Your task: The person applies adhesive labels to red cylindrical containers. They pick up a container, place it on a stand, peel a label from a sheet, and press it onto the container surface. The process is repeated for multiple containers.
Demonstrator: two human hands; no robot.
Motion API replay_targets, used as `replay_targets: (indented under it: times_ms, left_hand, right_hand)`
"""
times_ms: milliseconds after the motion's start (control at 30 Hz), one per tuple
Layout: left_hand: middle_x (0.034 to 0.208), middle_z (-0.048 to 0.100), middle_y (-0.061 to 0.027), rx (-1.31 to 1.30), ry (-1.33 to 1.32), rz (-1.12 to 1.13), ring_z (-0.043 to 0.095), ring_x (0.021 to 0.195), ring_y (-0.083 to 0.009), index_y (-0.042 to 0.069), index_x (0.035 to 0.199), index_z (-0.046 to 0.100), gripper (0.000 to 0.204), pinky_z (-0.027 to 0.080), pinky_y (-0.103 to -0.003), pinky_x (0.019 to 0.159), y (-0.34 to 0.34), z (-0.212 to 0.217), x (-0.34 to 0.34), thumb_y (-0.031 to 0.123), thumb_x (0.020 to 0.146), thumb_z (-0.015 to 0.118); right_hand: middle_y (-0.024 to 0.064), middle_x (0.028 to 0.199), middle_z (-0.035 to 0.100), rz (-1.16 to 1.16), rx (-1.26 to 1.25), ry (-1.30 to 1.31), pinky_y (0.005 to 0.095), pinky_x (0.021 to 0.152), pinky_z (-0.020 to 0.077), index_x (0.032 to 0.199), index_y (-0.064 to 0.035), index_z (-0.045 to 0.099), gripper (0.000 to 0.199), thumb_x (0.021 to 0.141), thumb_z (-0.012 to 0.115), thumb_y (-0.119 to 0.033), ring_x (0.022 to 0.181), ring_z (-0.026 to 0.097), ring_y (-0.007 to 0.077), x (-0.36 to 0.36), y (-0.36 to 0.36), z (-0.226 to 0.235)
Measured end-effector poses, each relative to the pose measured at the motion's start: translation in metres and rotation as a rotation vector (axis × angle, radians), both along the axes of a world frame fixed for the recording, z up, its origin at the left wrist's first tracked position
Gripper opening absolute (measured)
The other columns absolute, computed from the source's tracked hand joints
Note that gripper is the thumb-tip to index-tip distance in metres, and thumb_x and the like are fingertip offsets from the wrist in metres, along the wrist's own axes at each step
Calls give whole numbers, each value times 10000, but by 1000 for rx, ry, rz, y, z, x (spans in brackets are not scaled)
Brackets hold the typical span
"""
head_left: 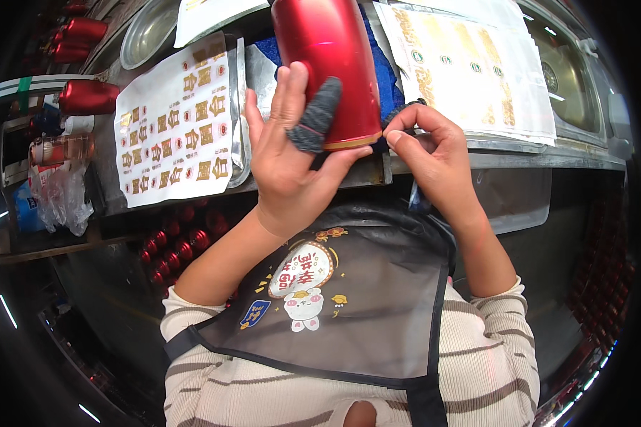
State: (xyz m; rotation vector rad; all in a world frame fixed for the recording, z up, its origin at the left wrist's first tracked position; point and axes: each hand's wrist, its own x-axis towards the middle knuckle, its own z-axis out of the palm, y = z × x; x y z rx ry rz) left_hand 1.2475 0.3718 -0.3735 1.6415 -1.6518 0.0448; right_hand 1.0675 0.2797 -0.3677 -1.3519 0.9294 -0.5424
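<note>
A glossy red metal bottle or canister [331, 64] with a gold-coloured base rim lies on a blue cloth [386, 67], its base toward me. My left hand [286, 153] rests against its left side, fingers stretched and spread, the thumb along the base rim. One of its fingers wears a grey knit finger sleeve [316, 117]. My right hand [434, 153] is beside the base's right edge, thumb and index pinched together. Whatever is between those fingertips is too small to make out. Another grey finger sleeve shows partly behind the right fingers.
On the left lies a white sheet of gold and red stickers [174, 121] on a metal tray. A stack of sheets with gold strips and green round marks [470, 71] lies right. Beyond are a metal basin [149, 32], more red bottles [89, 97] and a plastic bag [64, 199].
</note>
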Motion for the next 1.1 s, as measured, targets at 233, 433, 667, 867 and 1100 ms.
replay_targets:
  times_ms: [233,433,667,867,1100]
  left_hand:
    - [1456,469,-269,101,142,-25,443,1377,-386,-30,1302,589,669,160,-615,1146,43,-13,10,142,716,861]
    - [1435,496,-175,128,822,-4,465,1312,-217,-70,1391,470,524,278,-368,1134,35,-21,1,131,948,666]
    - [1403,510,-103,109,1008,-105,485,1256,-163,-34,1433,439,520,366,-308,1078,24,-31,4,104,973,637]
    - [1414,507,-101,151,1151,-34,491,1260,-168,-17,1445,424,543,383,-316,1072,23,-10,1,105,966,650]
    - [1442,491,-129,314,1162,-28,485,1287,-186,-39,1442,415,612,382,-325,1079,20,-4,7,120,927,707]
  right_hand:
    - [80,1033,576,-67,-480,133,237,591,430,1190,-1,500,489,803,742,-175,661,541,92,13,26,7]
    - [180,1182,555,-128,-617,272,415,856,517,1298,-15,390,808,724,850,-348,1024,624,359,39,28,6]
    - [149,1147,560,-123,-554,166,279,655,508,1257,-6,422,684,792,828,-300,864,639,173,35,22,2]
    - [162,1148,562,-101,-544,125,312,685,514,1273,-3,417,723,785,828,-343,879,638,197,31,20,-1]
    - [196,1104,548,-109,-602,181,411,824,504,1302,20,413,747,803,789,-388,986,601,331,37,22,2]
